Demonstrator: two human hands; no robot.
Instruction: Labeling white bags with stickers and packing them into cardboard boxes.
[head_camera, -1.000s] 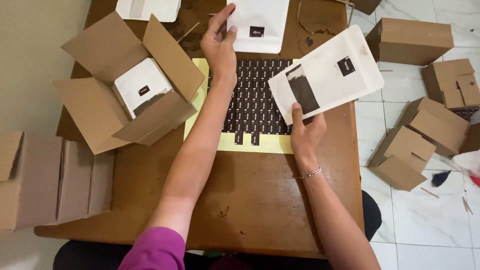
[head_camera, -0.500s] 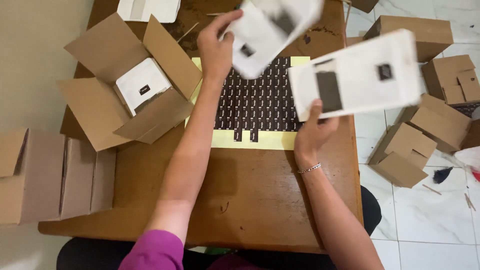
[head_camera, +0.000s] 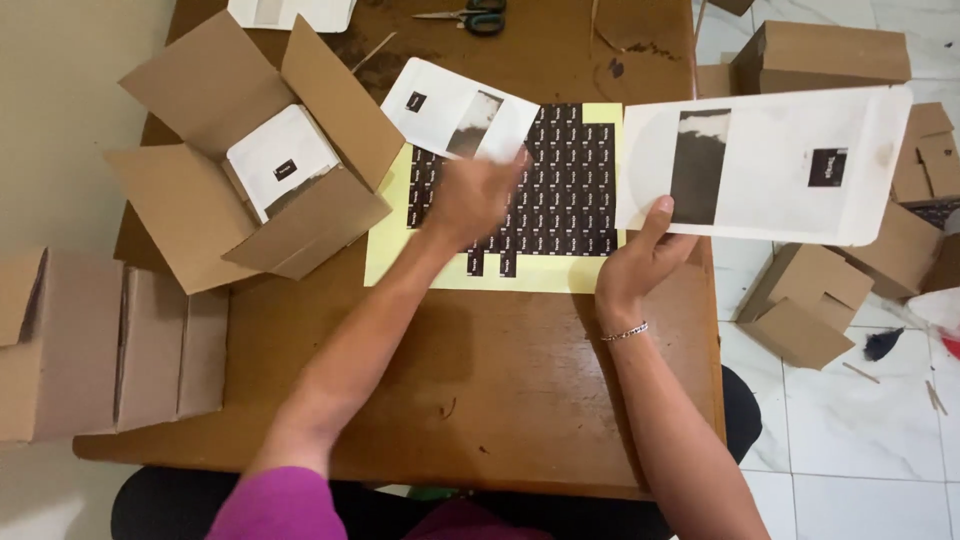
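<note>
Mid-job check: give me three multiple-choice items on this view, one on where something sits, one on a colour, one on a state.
1. Where are the scissors?
A. at the far edge of the table
B. inside the open box
C. on the floor

2. What colour is the sheet under the rows of dark labels?
A. blue
B. yellow
C. red

3. What state is the cardboard box at the left in?
A. taped shut
B. crushed flat
C. flaps open, white packet inside

Answers: 1 A, they lie near the table's top edge; 2 B, pale yellow margins show around the labels; 3 C, its flaps stand spread around a white packet.
</note>
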